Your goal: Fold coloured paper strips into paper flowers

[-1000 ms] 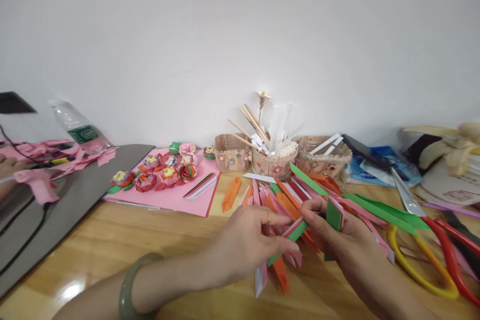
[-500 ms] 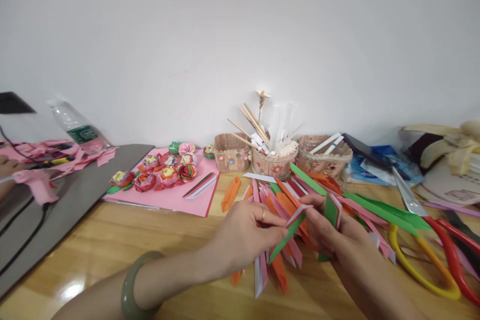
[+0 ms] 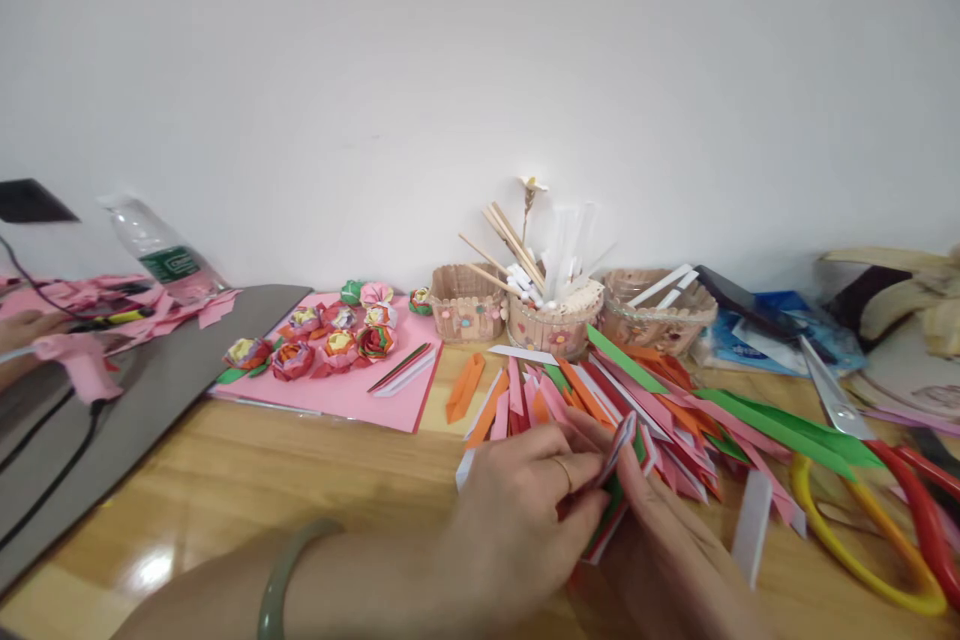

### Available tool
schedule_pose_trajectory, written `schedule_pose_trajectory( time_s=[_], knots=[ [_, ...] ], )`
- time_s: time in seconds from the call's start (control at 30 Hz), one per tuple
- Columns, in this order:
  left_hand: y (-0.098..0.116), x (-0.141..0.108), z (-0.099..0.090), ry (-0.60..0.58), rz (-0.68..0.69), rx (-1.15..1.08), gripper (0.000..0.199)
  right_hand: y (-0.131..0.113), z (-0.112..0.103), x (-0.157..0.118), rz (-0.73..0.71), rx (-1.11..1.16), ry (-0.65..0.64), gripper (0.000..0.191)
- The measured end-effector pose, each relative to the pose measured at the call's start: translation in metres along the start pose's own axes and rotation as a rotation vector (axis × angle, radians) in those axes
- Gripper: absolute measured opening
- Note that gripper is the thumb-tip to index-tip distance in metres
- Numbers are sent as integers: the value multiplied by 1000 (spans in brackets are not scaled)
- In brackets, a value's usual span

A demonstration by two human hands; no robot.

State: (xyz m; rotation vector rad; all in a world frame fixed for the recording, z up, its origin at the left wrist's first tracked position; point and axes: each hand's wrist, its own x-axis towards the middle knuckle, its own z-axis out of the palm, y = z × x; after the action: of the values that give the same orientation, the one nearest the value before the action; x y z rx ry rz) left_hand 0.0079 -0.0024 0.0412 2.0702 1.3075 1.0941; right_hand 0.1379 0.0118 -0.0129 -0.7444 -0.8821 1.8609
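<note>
Our left hand [image 3: 525, 498] and right hand [image 3: 664, 540] both pinch the folded paper [image 3: 609, 518], which sits between them, near colourful strips [image 3: 682, 445].

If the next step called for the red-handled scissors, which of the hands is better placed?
Probably the right hand: the red-handled scissors lie on its side, farther from the left hand. Both, however, are occupied with folded paper.
</note>
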Motion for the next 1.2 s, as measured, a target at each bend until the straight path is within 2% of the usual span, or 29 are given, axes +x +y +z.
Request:
schedule_pose_trajectory(
  time_s=[0.1, 0.23, 0.37, 0.47, 0.53, 0.63, 0.7, 0.73, 0.77, 0.8, 0.87, 0.93, 1.03, 1.2],
  knots=[
    [0, -1, 1, -2, 15, -54, 18, 0, 5, -1, 42, 113, 62, 36],
    [-6, -6, 6, -13, 57, -20, 22, -10, 19, -9, 81, 134, 98, 36],
    [-9, -12, 12, -64, 28, 38, 29, -20, 35, -18, 122, 137, 233, 32],
    [-4, -13, 14, -123, -26, 77, 35, -19, 35, -20, 124, 81, 289, 34],
    [1, -12, 11, -189, 8, 116, 35, -16, 27, -19, 108, 40, 304, 37],
    [5, -7, -4, -256, 84, 122, 33, -13, 9, -13, 42, -52, 335, 33],
    [2, 0, -24, -292, 114, 132, 30, -17, 2, -8, -31, -54, 332, 29],
    [-1, 6, -37, -351, 128, 204, 29, -20, 0, -6, -46, -46, 321, 28],
    [-5, 13, -51, -381, 94, 329, 28, -23, 0, -4, -54, -38, 307, 27],
    [-11, 19, -65, -389, 0, 502, 28, -26, 0, -3, -67, -14, 292, 26],
    [-26, 32, -90, -382, -293, 925, 28, -29, 2, -2, -79, 16, 258, 25],
    [-42, 41, -106, -364, -387, 1050, 26, -30, 2, -2, -85, 28, 234, 23],
    [-64, 44, -112, -405, -426, 1108, 16, -29, 0, -2, -73, 12, 196, 22],
    [-84, 41, -105, -441, -454, 1142, 26, -30, 0, -1, -50, 0, 138, 20]
  ],
)
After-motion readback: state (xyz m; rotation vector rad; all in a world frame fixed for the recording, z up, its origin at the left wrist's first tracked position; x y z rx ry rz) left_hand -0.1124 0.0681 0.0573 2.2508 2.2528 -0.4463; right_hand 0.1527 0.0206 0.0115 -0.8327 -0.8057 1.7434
